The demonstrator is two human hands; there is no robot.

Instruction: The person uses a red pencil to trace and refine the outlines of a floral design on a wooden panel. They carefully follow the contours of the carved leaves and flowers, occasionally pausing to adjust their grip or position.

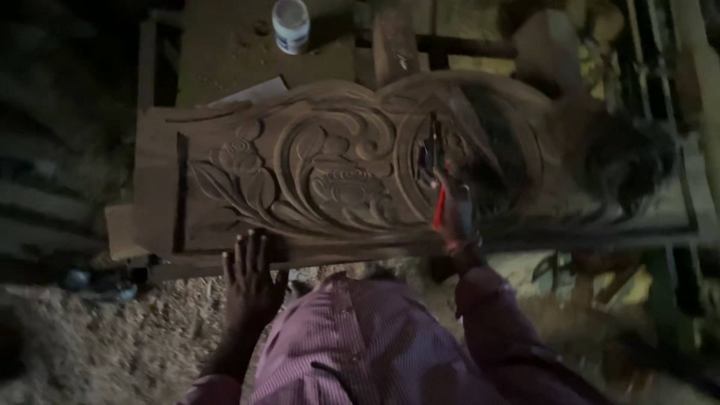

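Shirt (352, 345): purple striped, bottom centre, nearest the lens.
Left hand (251, 281): fingers spread flat on lower edge of carved wooden panel (300, 172).
Right hand (450, 217): centre-right, closed around red-handled tool (439, 206) (tip blurred, kind unclear).
Panel: mid-frame, right end lost in shadow.
White jar (291, 24): top centre, cut off by the frame.
Sawdust (105, 337): lower left.

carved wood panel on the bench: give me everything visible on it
The carved wood panel is a long brown board lying flat across a workbench, with an arched top edge. Relief carving covers it: a flower and leaves at left, scrolls around an oval centre; its right part is in shadow. The left hand presses flat on its near edge. The right hand holds a red-handled tool against the carving.
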